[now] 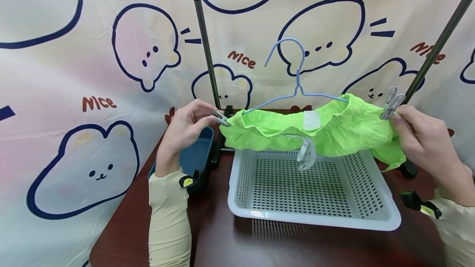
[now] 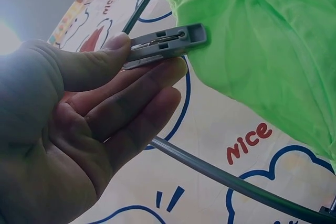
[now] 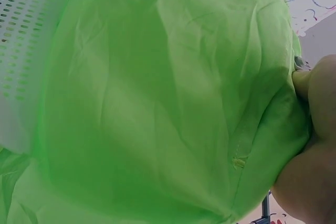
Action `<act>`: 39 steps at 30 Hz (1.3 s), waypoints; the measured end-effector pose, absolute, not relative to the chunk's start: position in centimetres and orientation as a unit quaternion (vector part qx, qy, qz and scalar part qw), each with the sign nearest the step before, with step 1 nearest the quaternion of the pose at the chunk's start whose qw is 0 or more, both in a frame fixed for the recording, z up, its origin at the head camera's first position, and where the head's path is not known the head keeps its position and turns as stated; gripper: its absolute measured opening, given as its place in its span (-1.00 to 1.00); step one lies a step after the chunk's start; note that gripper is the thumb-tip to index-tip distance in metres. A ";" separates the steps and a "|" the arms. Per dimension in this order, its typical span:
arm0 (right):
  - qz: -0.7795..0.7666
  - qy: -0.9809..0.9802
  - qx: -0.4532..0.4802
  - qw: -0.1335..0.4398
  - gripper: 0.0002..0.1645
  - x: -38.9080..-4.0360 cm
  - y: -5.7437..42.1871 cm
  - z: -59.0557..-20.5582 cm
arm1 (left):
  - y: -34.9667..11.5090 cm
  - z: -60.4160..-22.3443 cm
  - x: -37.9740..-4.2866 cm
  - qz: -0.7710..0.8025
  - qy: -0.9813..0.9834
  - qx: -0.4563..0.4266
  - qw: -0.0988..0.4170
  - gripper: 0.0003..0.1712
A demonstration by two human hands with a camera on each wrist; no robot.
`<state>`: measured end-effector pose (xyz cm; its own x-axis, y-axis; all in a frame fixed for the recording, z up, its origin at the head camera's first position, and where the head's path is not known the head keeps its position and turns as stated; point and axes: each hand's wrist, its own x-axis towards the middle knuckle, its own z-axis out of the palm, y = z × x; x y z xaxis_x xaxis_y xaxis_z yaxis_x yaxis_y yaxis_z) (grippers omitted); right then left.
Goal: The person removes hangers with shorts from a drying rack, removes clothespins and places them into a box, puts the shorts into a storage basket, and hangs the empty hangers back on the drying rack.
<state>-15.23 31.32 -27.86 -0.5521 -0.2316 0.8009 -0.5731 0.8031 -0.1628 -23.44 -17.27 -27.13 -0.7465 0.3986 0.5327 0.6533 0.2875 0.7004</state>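
Observation:
Bright green shorts [image 1: 356, 135] with a white drawstring hang stretched between both hands. A light blue hanger [image 1: 298, 81] has its arms inside the waistband, hook upward. My left hand [image 1: 189, 125] pinches a grey clothespin [image 2: 165, 44] between thumb and fingers; its tip is on the fabric at the left end of the waistband. On the right end sits another grey clothespin [image 1: 392, 104]. My right hand [image 1: 426, 143] grips the shorts just beside that clothespin, thumb on the cloth. In the right wrist view the fabric hides most of the fingers.
Below the shorts stands a white perforated basket [image 1: 315, 219] on a dark brown table [image 1: 215, 238]. A blue bin [image 1: 194, 155] is behind the left forearm. A dark metal rack [image 1: 205, 32] frames the back, before a printed cloth backdrop [image 1: 148, 48].

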 end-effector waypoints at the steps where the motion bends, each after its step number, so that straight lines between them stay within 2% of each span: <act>1: 0.208 -0.856 0.236 0.411 -0.78 -15.2 31.4 -27.9 | -17.3 -27.1 -23.5 -0.497 -0.790 -0.335 0.129 -0.76; 27: 0.209 -0.855 0.243 0.407 -0.80 -15.2 31.4 -27.9 | -18.4 -27.1 -23.0 -0.512 -0.793 -0.299 0.141 -0.81; 33: 0.203 -0.856 0.245 0.408 -0.79 -15.2 31.4 -27.9 | -18.7 -27.0 -22.9 -0.511 -0.791 -0.308 0.136 -0.74; 39: 0.201 -0.856 0.242 0.409 -0.80 -15.2 31.4 -27.9 | -18.6 -27.0 -23.0 -0.491 -0.810 -0.302 0.109 -0.67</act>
